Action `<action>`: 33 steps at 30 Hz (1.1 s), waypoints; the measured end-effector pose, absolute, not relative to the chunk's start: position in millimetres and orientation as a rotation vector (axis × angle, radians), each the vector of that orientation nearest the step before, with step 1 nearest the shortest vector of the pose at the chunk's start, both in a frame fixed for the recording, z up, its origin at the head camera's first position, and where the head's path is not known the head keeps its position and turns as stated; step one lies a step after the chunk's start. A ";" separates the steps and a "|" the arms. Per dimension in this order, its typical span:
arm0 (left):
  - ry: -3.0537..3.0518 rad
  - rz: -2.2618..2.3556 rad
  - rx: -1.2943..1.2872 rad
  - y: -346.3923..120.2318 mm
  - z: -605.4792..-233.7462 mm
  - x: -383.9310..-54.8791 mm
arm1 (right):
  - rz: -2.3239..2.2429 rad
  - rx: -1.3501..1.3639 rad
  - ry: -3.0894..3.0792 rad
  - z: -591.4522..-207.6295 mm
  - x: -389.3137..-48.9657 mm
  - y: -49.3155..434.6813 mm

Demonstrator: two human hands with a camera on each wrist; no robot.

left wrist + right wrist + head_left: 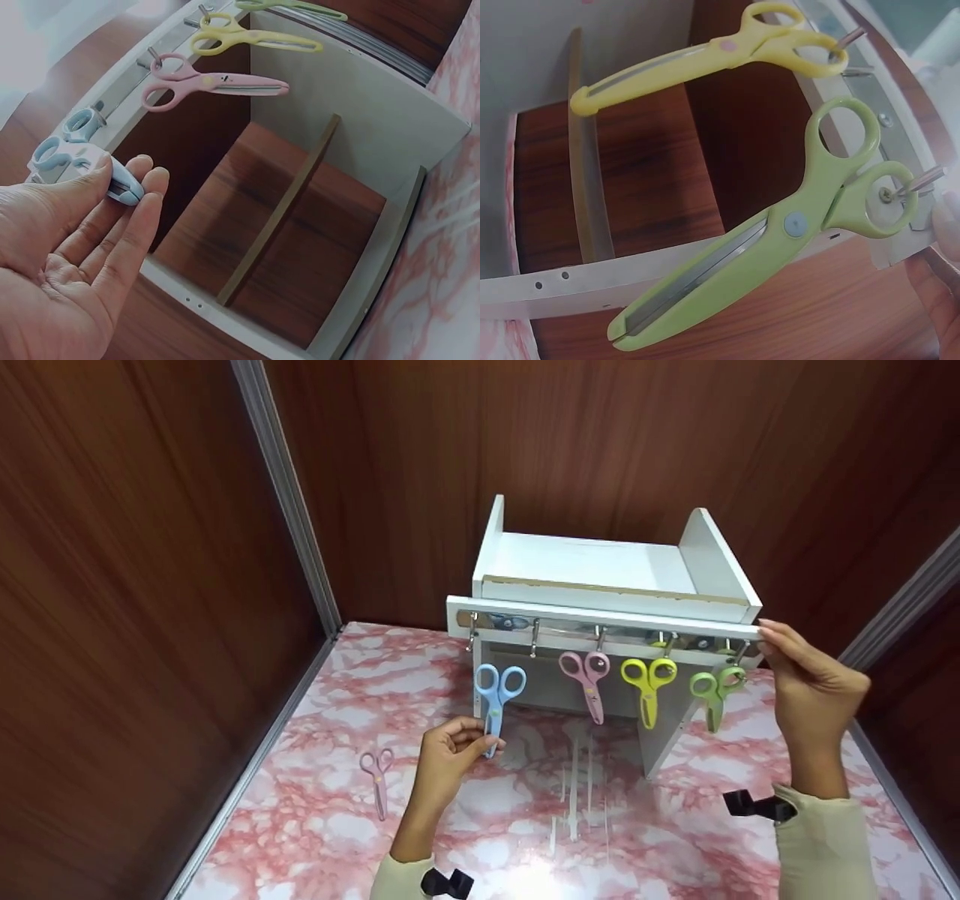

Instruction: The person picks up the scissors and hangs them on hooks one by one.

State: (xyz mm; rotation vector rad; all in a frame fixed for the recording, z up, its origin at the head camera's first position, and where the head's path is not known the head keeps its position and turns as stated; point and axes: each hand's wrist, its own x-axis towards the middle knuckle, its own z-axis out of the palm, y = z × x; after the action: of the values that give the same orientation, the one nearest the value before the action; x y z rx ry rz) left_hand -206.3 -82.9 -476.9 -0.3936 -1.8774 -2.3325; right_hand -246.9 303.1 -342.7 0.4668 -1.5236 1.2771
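My left hand [451, 750] pinches a pair of blue scissors [495, 703] by the blade end, handle rings up. The rings are just below the second hook [535, 637] from the left and look apart from it. My right hand [821, 697] grips the right end of the white hook rail [555, 610]. From its hooks hang pink scissors [591, 690], yellow scissors [648, 694] and green scissors [714, 697], blades down. The right wrist view shows a ring of the green scissors [795, 217] around a hook, close to the right fingers.
The rail fronts a white shelf unit [607, 562] with raised sides. Another pair of pink scissors [377, 784] lies on the red-and-white marbled surface [300, 802] at left. Wood-grain walls [405, 472] stand behind and beside. The leftmost hook [472, 634] holds no scissors.
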 end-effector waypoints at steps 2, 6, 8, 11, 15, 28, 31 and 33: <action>-1.874 -2.341 -0.391 -80.8 -475.4 -207.1 | 1.265 0.473 -1.526 -342.7 -246.5 303.7; -1.850 -2.355 -0.403 -78.3 -472.4 -207.8 | 1.225 0.484 -1.552 -342.9 -246.9 303.4; -1.834 -2.367 -0.412 -76.8 -471.8 -208.2 | 1.209 0.486 -1.563 -342.8 -246.9 303.4; -1.819 -2.365 -0.432 -74.4 -471.2 -209.4 | 1.199 0.484 -1.569 -342.9 -246.5 303.8; -1.813 -2.320 -0.473 -71.3 -468.5 -211.0 | 1.198 0.479 -1.573 -343.1 -245.4 304.2; -1.808 -2.273 -0.520 -65.8 -459.0 -217.0 | 1.228 0.476 -1.580 -345.3 -244.2 305.7; -1.795 -2.292 -0.521 -64.2 -457.0 -218.7 | 1.232 0.480 -1.579 -344.9 -244.1 306.3; -1.783 -2.308 -0.520 -63.5 -455.8 -220.1 | 1.236 0.485 -1.575 -344.3 -244.1 306.5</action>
State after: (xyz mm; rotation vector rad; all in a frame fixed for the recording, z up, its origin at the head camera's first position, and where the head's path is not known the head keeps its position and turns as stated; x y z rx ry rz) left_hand -220.1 -63.5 -455.8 -0.5204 -1.7831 -2.3081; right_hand -244.1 306.5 -344.3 0.4846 -1.5748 1.2365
